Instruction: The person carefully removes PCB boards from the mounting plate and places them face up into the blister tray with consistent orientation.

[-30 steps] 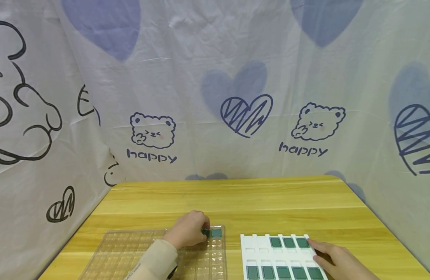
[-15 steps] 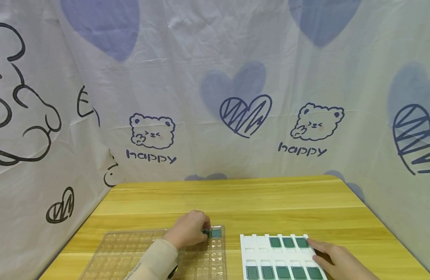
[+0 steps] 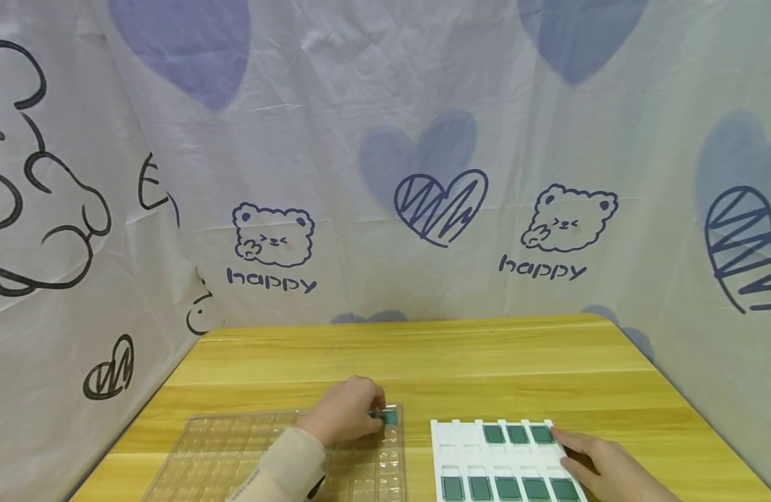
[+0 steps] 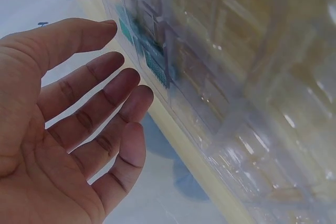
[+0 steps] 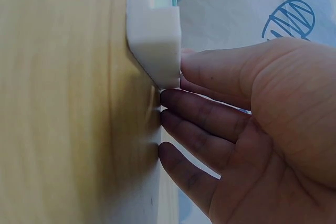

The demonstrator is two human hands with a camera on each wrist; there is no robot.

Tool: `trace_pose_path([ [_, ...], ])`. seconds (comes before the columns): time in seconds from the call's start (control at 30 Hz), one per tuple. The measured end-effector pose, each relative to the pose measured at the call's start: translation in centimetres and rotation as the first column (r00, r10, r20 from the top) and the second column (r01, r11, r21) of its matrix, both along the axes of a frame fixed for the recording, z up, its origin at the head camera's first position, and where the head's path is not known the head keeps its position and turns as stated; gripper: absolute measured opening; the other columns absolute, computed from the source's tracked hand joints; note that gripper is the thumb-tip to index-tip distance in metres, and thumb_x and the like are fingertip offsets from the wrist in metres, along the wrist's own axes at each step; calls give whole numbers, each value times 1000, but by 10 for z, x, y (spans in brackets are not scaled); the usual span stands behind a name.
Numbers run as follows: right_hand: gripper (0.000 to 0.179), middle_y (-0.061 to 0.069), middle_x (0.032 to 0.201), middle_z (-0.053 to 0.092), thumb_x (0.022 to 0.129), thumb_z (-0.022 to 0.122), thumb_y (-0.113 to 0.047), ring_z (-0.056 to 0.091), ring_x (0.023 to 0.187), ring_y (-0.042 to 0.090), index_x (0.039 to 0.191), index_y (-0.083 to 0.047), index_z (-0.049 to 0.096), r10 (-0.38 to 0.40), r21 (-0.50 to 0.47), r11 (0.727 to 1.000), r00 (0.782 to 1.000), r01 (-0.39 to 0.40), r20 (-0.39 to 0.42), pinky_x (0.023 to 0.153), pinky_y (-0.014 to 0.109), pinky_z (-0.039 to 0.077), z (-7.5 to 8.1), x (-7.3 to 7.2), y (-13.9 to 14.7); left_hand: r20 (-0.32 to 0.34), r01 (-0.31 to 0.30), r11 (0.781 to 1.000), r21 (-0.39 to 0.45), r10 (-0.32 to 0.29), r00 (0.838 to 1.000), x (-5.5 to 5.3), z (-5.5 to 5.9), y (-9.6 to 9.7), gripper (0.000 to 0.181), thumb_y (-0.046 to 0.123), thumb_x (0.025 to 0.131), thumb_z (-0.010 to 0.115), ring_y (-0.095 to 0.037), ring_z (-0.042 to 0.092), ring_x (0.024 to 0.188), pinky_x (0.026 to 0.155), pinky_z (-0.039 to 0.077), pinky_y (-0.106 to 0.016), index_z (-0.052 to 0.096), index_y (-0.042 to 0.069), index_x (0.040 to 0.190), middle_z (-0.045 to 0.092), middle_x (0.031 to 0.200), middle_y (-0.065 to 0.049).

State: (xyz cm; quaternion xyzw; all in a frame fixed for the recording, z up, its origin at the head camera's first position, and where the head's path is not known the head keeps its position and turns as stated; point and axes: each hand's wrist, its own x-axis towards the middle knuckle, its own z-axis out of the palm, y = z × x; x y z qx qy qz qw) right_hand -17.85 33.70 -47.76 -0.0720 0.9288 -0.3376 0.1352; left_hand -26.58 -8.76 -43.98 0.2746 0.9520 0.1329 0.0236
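My left hand [image 3: 350,413] is over the far right corner of a clear plastic compartment tray [image 3: 247,436]. Its thumb and fingertips come right up to two small green chips [image 3: 390,417], partly covering one. Seen from the left wrist, the fingers [image 4: 123,85] are loosely bent and the thumb stands apart, with no chip between them. A white slotted tray [image 3: 495,457] lies to the right, bearing green chips in both rows. My right hand [image 3: 605,464] rests thumb and index finger against its right edge. From the right wrist, the other fingertips [image 5: 168,153] rest on the table.
Wooden table [image 3: 461,355] extends behind both trays. A printed cloth [image 3: 354,279] with hearts and bears hangs along its back and sides. The trays lie side by side with a strip of table between them.
My left hand has shifted slightly right, from the left chip toward the corner chip, now covering part of it. The right hand and white tray stay put.
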Motion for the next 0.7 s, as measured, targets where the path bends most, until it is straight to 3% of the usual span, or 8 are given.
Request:
trace_pose_path([
  [0.23,59,37,148,58,105,69,-18,69,125,45,152,11,50,23,-1,1000,1000,-23,-11,92,45,62,2,2,1,-18,24,1000,-2,-24,1000,1,0,9,13,22,87,85,-4,61,79,69,55,-28,79,17,98,74,91,7],
  [0.47,61,37,148,58,105,68,-22,69,124,44,152,12,49,49,-18,999,999,-50,-15,89,43,63,1,0,0,-38,33,999,-25,-34,999,2,0,22,18,24,89,83,-4,66,84,70,57,-28,80,18,105,76,98,6],
  [0.7,60,39,149,56,106,67,-18,67,126,48,153,13,47,48,-35,998,999,-48,5,93,46,62,3,2,1,-54,84,996,-43,-87,995,4,5,53,23,32,91,83,-4,66,87,72,57,-26,80,19,110,76,101,7],
])
